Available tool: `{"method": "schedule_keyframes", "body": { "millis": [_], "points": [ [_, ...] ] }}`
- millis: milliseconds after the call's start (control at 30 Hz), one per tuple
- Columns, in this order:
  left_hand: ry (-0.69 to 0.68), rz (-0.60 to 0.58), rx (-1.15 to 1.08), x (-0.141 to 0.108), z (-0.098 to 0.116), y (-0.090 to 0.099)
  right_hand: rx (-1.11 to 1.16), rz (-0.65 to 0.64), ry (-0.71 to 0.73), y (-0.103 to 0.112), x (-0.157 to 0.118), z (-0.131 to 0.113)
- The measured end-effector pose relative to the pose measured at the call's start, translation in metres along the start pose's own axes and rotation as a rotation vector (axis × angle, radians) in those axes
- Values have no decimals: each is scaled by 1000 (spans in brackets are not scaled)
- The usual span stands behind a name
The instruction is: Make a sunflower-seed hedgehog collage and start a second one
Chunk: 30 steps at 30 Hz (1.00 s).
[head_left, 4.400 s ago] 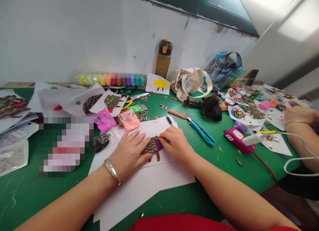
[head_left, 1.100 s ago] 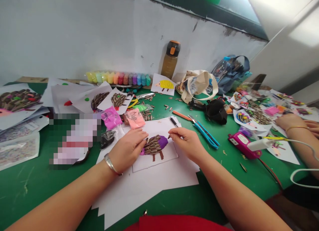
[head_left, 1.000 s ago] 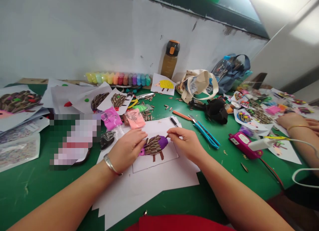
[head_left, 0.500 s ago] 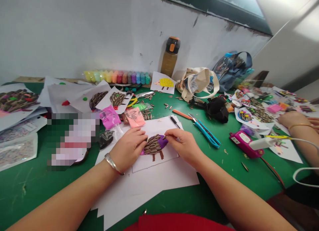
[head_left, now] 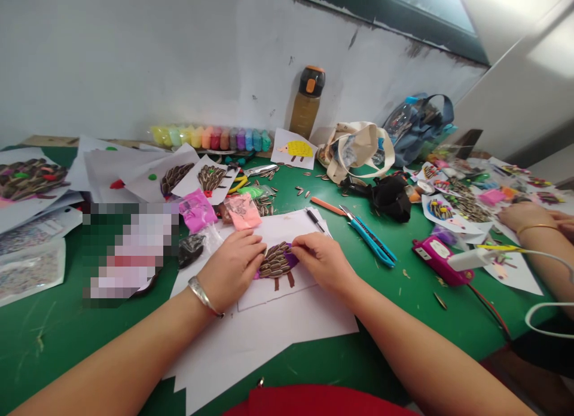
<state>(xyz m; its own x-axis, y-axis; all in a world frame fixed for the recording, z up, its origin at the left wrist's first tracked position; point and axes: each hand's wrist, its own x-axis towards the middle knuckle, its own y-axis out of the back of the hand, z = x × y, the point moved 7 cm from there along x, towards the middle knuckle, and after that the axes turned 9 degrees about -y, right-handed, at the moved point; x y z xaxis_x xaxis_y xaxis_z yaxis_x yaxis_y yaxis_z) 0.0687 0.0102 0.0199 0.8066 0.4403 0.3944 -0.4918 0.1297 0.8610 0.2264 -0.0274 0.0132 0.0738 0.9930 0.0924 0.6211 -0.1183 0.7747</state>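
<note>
A hedgehog picture [head_left: 275, 262] lies on white paper [head_left: 264, 338], its body covered in striped sunflower seeds, with brown legs and bare purple clay [head_left: 291, 259] at the right. My left hand [head_left: 235, 262] rests flat at the picture's left side, fingers stretched and holding the sheet down. At the purple edge, my right hand [head_left: 321, 257] is closed in a pinch; the sunflower seed seen in it a moment earlier is mostly hidden by the fingers. Just above the right hand is a black pen [head_left: 315, 220].
A blue utility knife [head_left: 370, 239] with its blade out lies right of the paper. Clay packets [head_left: 197, 211] and a phone-like blurred object [head_left: 134, 254] are at left. A bottle [head_left: 307, 102] stands by the wall. Another person's hand [head_left: 522, 217] works at far right, beside a magenta device [head_left: 443, 260].
My right hand has moved slightly left, bringing its pinched fingertips down over the purple clay. My left hand stays in place.
</note>
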Motion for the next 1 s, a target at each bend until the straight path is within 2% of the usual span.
{"method": "schedule_keyframes", "body": {
  "millis": [300, 700, 833, 1000],
  "points": [
    [-7, -5, -2, 1, 1, 0, -139, -4, 54, -4, 1, -4],
    [-26, 10, 26, 1, 2, -1, -180, 20, 156, -13, -1, -7],
    [-43, 13, 38, 1, 4, 0, -150, 43, 167, -6, -2, -8],
    [-49, 9, 47, 1, 4, 0, -127, 121, 103, 5, -3, -1]
  ]
}}
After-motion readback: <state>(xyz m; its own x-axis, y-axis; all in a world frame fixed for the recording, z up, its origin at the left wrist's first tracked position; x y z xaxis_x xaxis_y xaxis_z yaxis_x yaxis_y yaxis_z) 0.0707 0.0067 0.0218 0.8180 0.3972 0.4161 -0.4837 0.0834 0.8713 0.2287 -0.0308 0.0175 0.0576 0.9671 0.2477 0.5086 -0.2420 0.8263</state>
